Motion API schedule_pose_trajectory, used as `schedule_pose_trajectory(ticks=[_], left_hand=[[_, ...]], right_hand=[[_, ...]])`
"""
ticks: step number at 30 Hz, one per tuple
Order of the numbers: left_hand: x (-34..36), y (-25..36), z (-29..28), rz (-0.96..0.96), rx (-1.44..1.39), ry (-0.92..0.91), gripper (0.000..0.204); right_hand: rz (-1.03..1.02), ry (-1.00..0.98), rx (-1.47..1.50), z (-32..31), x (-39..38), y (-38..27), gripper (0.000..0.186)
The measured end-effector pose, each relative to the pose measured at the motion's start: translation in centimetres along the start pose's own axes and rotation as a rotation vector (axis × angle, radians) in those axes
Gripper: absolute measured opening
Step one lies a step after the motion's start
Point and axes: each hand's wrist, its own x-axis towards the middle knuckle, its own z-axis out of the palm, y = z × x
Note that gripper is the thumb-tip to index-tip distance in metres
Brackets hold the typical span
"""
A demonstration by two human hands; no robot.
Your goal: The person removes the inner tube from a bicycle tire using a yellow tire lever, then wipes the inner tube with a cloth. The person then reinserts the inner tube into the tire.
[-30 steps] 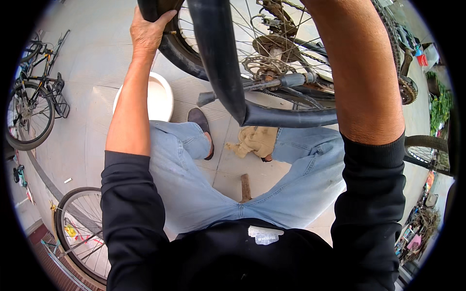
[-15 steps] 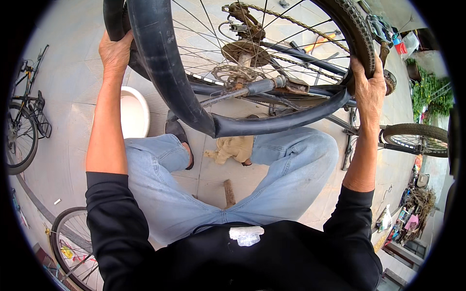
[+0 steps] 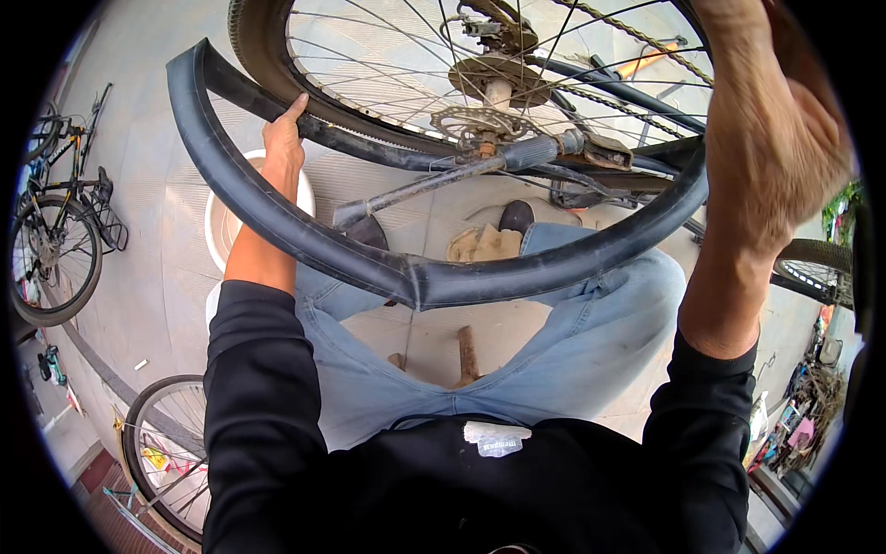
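A black inner tube loops loosely across the near side of a spoked bicycle wheel. Its left end bends back sharply, and a kink shows at the bottom. My left hand grips the tube's back run beside the tyre, thumb stretched along it. Large and close, my right hand is raised at the wheel's right side, over the tube's right end. Its fingertips are hidden or cut off by the upper edge. Near the hub and brake disc lies a metal rod with a ribbed dark sleeve.
A white basin stands behind my left forearm. On the ground between my legs are a wooden-looking stick and a tan cloth. Other bicycles stand at the left. An orange-handled tool lies beyond the wheel.
My right hand has come off its lower hold on the tyre's right side and risen toward the camera. The tube's left part has dropped away from the tyre, with my left hand still on it.
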Motion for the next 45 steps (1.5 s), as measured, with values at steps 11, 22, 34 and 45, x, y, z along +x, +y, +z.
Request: schedule_pose_trajectory(ticks=[11, 22, 34, 45], left_hand=[[-2.0, -3.2, -0.7, -0.055, -0.086, -0.032, 0.048], [-4.4, -6.0, -0.5, -0.337, 0.044, -0.025, 0.039], [-6.5, -6.2, 0.1, -0.403, -0.159, -0.215, 0.042], [-4.1, -6.2, -0.9, -0.114, 0.187, -0.251, 0.047]], right_hand=[[0.780, -1.516, 0.715, 14.7, -26.8, -17.7, 0.024], [0.872, -0.917, 0.085, 30.9, -36.1, -4.5, 0.031], [0.991, -0.785, 0.327, 35.7, -31.0, -0.5, 0.058], [0.935, -0.756, 0.098, 35.4, -30.1, 2.4, 0.047]])
